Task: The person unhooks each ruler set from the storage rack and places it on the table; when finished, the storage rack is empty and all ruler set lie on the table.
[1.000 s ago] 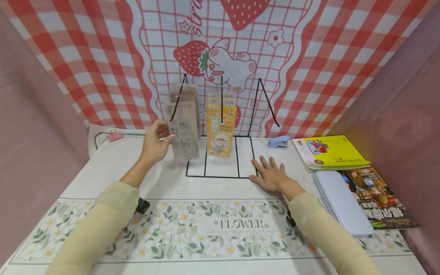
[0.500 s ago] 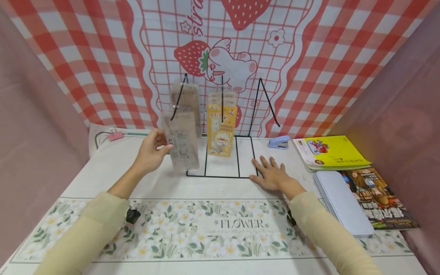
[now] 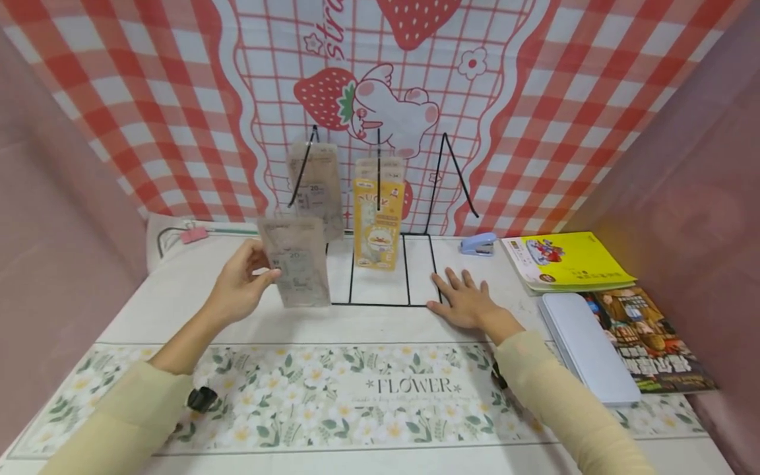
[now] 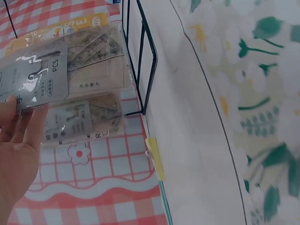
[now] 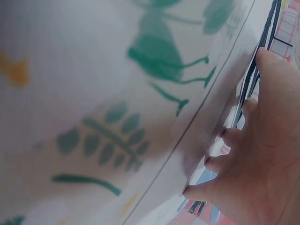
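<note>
My left hand [image 3: 240, 280] pinches the left edge of a flat, clear plastic packet [image 3: 295, 267] with a grey printed label, thumb in front. That packet hangs upright in front of the black wire display rack [image 3: 380, 305], below and forward of its left hook. In the left wrist view, the held packet [image 4: 96, 70] overlaps a similar packet [image 4: 75, 122]. This second packet [image 3: 317, 191] hangs on the left hook. Yellow duck-print packets [image 3: 380, 224] hang on the middle hook; the right hook bears nothing. My right hand [image 3: 466, 303] lies spread, fingertips on the rack's right base wire.
A lilac stapler [image 3: 477, 244] stands right of the rack. Farther right lie a yellow book [image 3: 570, 260], a dark illustrated magazine [image 3: 647, 336] and a pale blue case [image 3: 588, 346]. A pink clip [image 3: 193, 234] sits at the back left, before the checked cloth backdrop [image 3: 178, 119].
My left hand has drawn the front packet forward, down and left, off the left hook. Another packet behind it now shows. My right hand has stayed on the rack's base.
</note>
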Tool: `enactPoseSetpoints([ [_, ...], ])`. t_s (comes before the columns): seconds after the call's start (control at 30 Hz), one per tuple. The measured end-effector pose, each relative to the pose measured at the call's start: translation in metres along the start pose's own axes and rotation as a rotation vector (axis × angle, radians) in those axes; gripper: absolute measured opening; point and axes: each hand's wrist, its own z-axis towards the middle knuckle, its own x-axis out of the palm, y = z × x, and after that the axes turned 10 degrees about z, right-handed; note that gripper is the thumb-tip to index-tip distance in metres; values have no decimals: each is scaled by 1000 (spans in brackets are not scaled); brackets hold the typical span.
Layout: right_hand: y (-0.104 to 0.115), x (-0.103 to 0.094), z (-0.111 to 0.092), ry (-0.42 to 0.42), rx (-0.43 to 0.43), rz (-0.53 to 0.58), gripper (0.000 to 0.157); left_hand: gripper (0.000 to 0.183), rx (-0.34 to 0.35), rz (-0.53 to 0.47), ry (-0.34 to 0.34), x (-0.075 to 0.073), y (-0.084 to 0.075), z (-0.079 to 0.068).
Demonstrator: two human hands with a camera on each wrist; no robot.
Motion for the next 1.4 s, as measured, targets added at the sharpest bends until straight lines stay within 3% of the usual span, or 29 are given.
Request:
enactPoseSetpoints([
  [0.1,1,1,1,5,-3,-8,76,27,26,-3,16,-12,1,-9],
  [0.2,2,1,1,-1,-12,-7,76,28,10,-4,78,-28,3,-14],
  [0.37,1,1,0,-6,-16,-16,75,29,-150,19,228,-59,20,-20],
  [0.53,0,1,0,2,-8,-14,76,34,-311,58,312,-92,56,-30],
  [0.77,2,-1,2,1,-12,-28,76,40,-432,69,303,-127,112,-55],
  [0.9,3,-1,2,4,-9,-35,77,38,-533,45,311,-139,133,-70],
  [1.07,3,-1,0,2,-10,-33,76,45,-657,112,366,-149,147,-81],
  [1.27,1,0,0,9,5,-29,76,68,-725,118,389,-152,161,-88],
  [1.4,1,0,0,9,6,-24,76,76,-738,216,377,-148,166,-91],
])
